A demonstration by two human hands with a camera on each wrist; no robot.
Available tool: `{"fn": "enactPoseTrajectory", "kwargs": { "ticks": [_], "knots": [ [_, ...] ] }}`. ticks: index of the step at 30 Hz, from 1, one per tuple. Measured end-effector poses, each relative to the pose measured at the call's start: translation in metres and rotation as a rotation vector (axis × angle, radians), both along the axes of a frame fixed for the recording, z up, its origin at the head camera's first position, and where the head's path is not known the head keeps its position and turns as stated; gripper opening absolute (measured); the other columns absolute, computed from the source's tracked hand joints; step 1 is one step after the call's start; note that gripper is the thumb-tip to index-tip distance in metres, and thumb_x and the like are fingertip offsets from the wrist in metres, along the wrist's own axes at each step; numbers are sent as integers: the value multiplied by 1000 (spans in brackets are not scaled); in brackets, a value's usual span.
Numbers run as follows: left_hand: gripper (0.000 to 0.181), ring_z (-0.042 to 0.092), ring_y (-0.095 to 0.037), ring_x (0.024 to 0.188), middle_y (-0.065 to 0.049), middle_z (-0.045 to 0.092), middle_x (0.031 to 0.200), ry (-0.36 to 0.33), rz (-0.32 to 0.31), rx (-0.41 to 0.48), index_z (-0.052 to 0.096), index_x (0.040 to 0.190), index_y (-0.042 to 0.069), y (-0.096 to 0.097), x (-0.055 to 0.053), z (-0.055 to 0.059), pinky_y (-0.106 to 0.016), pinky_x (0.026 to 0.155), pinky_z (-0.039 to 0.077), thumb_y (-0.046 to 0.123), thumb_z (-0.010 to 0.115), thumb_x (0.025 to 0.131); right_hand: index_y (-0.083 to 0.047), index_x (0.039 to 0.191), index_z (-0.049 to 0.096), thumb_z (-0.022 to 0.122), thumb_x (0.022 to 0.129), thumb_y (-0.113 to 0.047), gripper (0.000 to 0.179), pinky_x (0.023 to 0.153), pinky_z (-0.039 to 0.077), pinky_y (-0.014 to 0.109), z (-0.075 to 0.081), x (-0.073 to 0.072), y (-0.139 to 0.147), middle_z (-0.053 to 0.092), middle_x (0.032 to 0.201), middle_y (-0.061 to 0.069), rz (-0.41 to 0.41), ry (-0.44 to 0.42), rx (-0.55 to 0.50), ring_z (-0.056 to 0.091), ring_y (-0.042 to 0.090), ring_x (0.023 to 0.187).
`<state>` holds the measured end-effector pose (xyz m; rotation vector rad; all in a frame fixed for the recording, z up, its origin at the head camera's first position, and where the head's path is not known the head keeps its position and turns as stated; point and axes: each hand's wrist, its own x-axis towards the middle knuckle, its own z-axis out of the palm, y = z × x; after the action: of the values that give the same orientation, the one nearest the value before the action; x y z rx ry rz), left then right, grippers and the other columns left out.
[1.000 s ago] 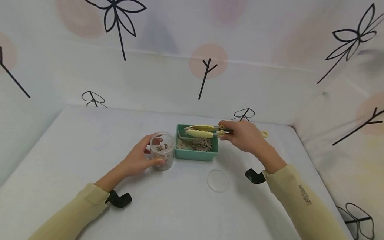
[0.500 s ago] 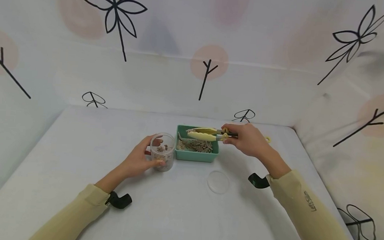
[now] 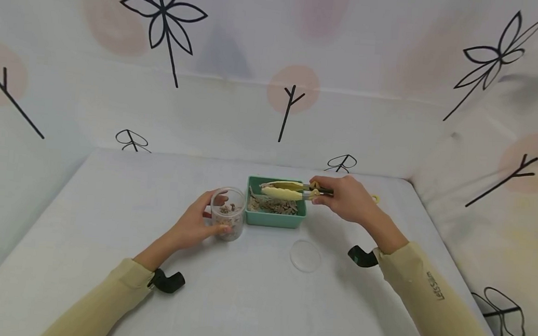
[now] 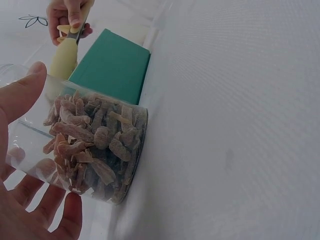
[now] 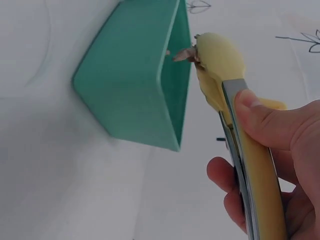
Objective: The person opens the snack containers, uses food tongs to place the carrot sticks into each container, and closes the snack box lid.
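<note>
My left hand [image 3: 198, 220] grips a clear plastic jar [image 3: 227, 227] that stands upright on the table. Small brownish dried pieces [image 4: 95, 140] fill a good part of it in the left wrist view. A green rectangular box [image 3: 274, 220] stands just right of the jar, with more dried pieces [image 3: 273, 206] inside. My right hand [image 3: 348, 197] holds yellow-tipped tongs [image 3: 291, 190], squeezed nearly closed above the box. In the right wrist view, a few dried pieces [image 5: 186, 54] stick out from between the tong heads [image 5: 220, 57].
A clear round lid [image 3: 305, 256] lies flat on the white table [image 3: 241, 301], in front of the box. Patterned white cloth [image 3: 217, 107] rises behind the table and along its sides. Black wrist cameras [image 3: 169, 281] sit at both cuffs.
Over the last second the right hand has shifted slightly right, with the tongs staying above the box. The left hand and jar have held still.
</note>
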<state>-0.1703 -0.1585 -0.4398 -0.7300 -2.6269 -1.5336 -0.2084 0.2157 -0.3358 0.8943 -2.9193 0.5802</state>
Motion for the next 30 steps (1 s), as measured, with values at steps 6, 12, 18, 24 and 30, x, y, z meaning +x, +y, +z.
{"fn": "enactPoseTrajectory", "kwargs": {
  "ticks": [6, 12, 18, 24, 30],
  "knots": [
    [87, 50, -27, 125, -8, 49, 140, 6, -3, 4, 36, 152, 11, 0, 1, 1, -48, 92, 49, 24, 85, 82, -10, 130, 65, 77, 90, -18, 43, 68, 51, 36, 8, 2, -5, 72, 112, 7, 11, 6, -55, 64, 13, 79],
    [87, 50, -27, 124, -9, 50, 139, 3, 0, 6, 36, 152, 11, 1, 0, 1, -47, 92, 49, 24, 85, 81, -6, 133, 63, 77, 88, -17, 48, 65, 50, 33, 19, 6, -16, 70, 118, 11, 51, 37, -130, 67, 15, 77],
    [86, 50, -25, 124, -7, 50, 139, -3, 2, 5, 36, 152, 15, 0, -1, -1, -46, 92, 49, 24, 85, 82, -6, 131, 64, 77, 88, -15, 45, 59, 45, 29, 27, 11, -33, 72, 114, 9, 116, 22, -214, 67, 12, 79],
    [86, 50, -26, 124, -8, 50, 138, 7, -10, 8, 36, 152, 13, -1, -2, -2, -47, 92, 49, 23, 85, 82, -8, 129, 65, 77, 88, -13, 43, 74, 54, 33, 27, 13, -55, 71, 117, 8, 143, -29, -266, 69, 17, 101],
    [84, 49, -30, 126, -12, 50, 138, -17, 5, 8, 36, 149, 8, 2, 2, 4, -47, 92, 50, 20, 85, 81, -9, 127, 66, 78, 88, -13, 41, 60, 48, 28, 12, 13, -70, 71, 116, 8, 183, -42, -315, 67, 11, 79]
  ]
}}
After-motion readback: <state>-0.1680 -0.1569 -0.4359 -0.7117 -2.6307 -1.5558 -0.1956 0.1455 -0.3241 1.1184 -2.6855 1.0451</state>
